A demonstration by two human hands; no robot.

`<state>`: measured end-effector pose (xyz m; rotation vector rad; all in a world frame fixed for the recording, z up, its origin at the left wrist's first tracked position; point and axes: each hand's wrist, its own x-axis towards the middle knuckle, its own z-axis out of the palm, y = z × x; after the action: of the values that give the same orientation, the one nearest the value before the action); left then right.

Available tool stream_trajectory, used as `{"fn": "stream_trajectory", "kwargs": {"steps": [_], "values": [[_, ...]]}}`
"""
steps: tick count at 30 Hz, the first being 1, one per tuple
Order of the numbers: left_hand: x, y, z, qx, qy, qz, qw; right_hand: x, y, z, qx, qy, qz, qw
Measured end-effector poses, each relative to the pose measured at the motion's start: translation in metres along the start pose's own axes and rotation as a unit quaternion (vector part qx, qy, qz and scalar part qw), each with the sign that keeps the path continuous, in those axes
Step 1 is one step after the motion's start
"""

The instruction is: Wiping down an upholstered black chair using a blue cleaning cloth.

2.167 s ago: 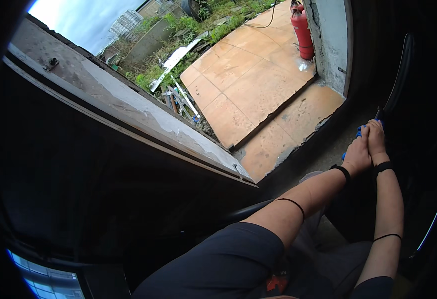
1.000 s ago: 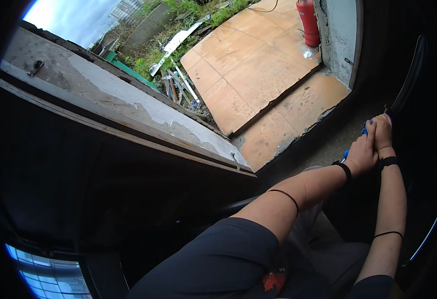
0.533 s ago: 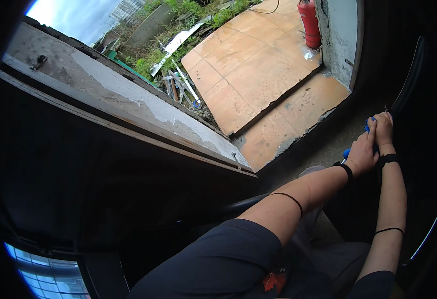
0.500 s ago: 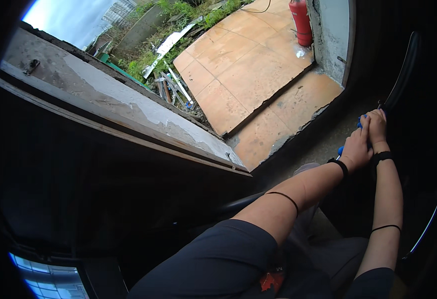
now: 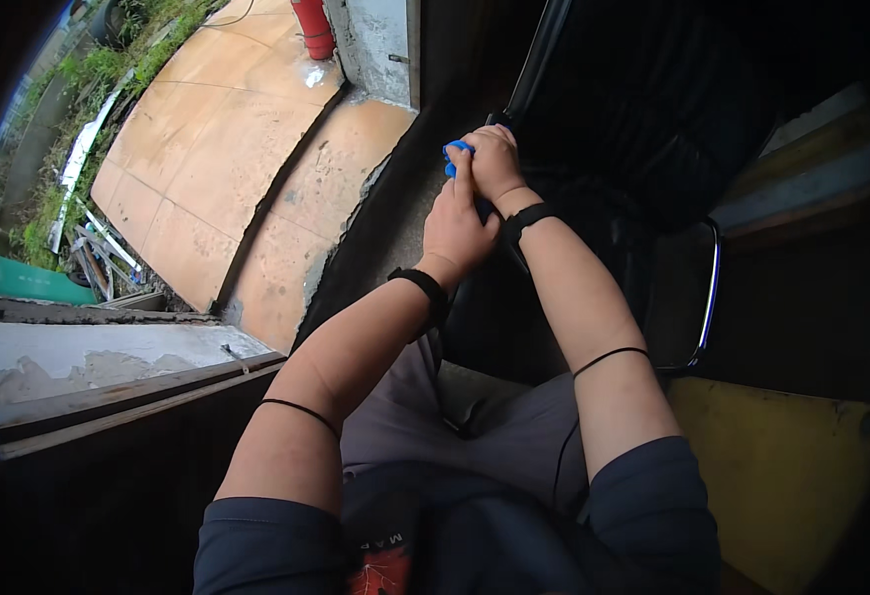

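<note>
My right hand (image 5: 496, 165) is closed around a small blue object (image 5: 458, 155), possibly a cloth or a handle; most of it is covered by the fingers. My left hand (image 5: 455, 230) presses against it from the near left, index finger stretched up to the blue object and the other fingers curled under. Whatever lies in the left palm is hidden. Both hands meet beside the dark upright edge of a black chair (image 5: 536, 74), with its dark seat below them.
A chrome chair leg frame (image 5: 713, 288) curves at the right. Beyond the doorway on the left lie orange floor tiles (image 5: 207, 119) with a raised step, a red fire extinguisher (image 5: 314, 28) and weeds. A yellow board (image 5: 782, 466) stands at the lower right.
The view has swung right, so the doorway has shifted left and the chair shows more fully. My hands stay together at the chair's edge; the blue object remains in the right hand.
</note>
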<state>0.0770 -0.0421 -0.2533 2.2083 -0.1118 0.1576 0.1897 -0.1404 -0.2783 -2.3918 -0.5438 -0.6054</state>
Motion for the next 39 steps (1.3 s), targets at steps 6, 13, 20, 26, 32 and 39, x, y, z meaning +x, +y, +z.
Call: {"fn": "stream_trajectory", "kwargs": {"steps": [6, 13, 20, 26, 32, 39], "values": [[0.001, -0.002, 0.006, 0.020, 0.004, 0.008, 1.000, 0.036, 0.028, -0.001, -0.036, -0.025, 0.040, 0.998], [-0.001, 0.000, 0.010, 0.020, 0.003, 0.023, 1.000, 0.019, 0.031, 0.005, 0.052, 0.090, 0.089, 0.991], [-0.002, -0.009, 0.002, 0.006, 0.038, 0.086, 0.996, -0.032, -0.008, 0.003, 0.113, 0.067, 0.084, 0.988], [0.000, -0.004, 0.004, -0.009, 0.003, 0.034, 0.999, -0.023, -0.008, -0.001, 0.091, 0.061, 0.084, 0.990], [0.001, -0.013, 0.005, -0.049, 0.032, 0.042, 0.997, -0.005, 0.001, 0.004, 0.079, 0.042, 0.099, 0.991], [0.002, -0.012, 0.006, -0.076, 0.027, 0.056, 0.995, 0.033, 0.033, 0.007, 0.086, 0.069, 0.144, 0.983]]}}
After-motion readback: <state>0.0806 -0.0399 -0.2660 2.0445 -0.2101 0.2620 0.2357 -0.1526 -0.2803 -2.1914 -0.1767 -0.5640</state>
